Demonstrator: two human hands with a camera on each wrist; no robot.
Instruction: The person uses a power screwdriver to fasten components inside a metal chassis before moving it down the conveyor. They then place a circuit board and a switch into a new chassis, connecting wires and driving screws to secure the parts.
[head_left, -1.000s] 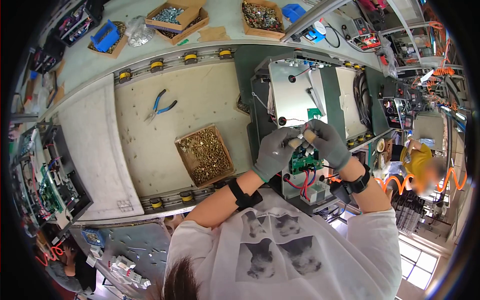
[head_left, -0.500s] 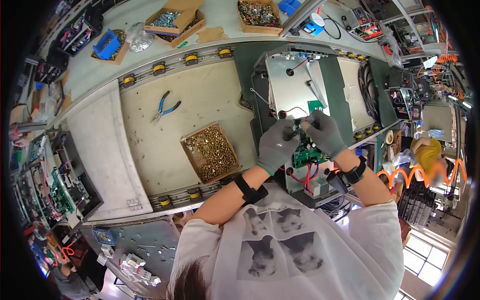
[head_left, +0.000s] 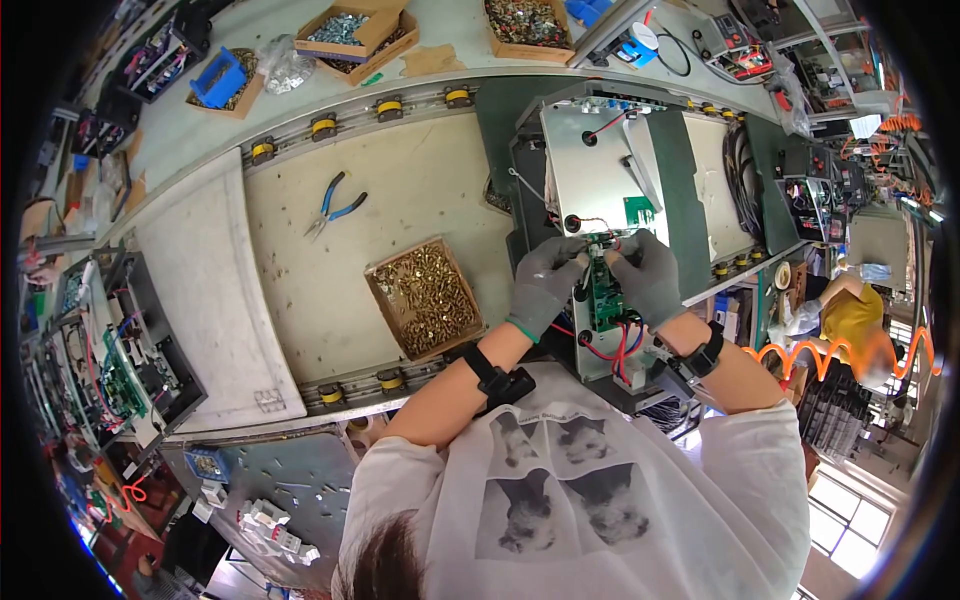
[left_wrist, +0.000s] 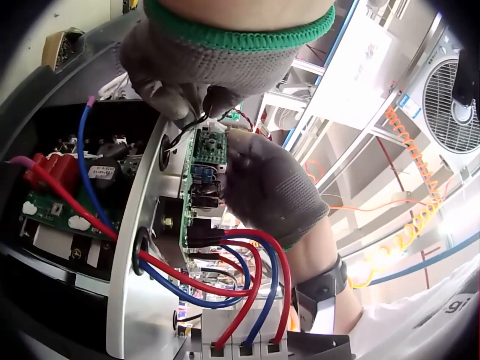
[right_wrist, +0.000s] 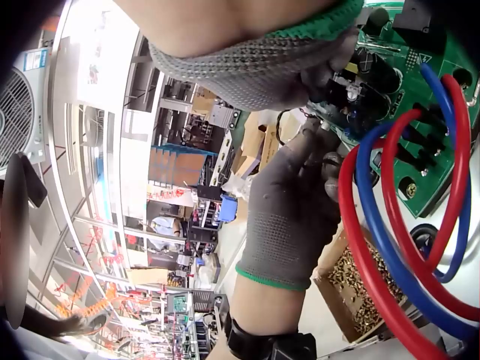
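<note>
At the open metal unit (head_left: 580, 165), both gloved hands meet over the upper end of a green circuit board (head_left: 604, 300). My left hand (head_left: 545, 285) pinches thin black wire (left_wrist: 177, 138) beside a hole in the metal plate, as the left wrist view shows. Opposite it, my right hand (head_left: 648, 280) has its fingers curled at the board's edge; its fingertips are partly hidden in the right wrist view. A twisted red wire (head_left: 592, 219) runs from a grommet towards the hands. Thick red and blue cables (left_wrist: 259, 300) loop below the board into a grey terminal block (left_wrist: 244, 330).
Left of the unit, a cardboard box of brass-coloured screws (head_left: 425, 300) and blue-handled pliers (head_left: 336, 207) lie on the pale surface. Beyond the roller rail (head_left: 389, 107) stand more parts boxes (head_left: 525, 35). Black cables (head_left: 741, 185) lie coiled to the right.
Both hands have lowered slightly and stay close together at the board's upper end. The left fingers have shifted towards its edge. The view has moved a little, shifting the whole bench.
</note>
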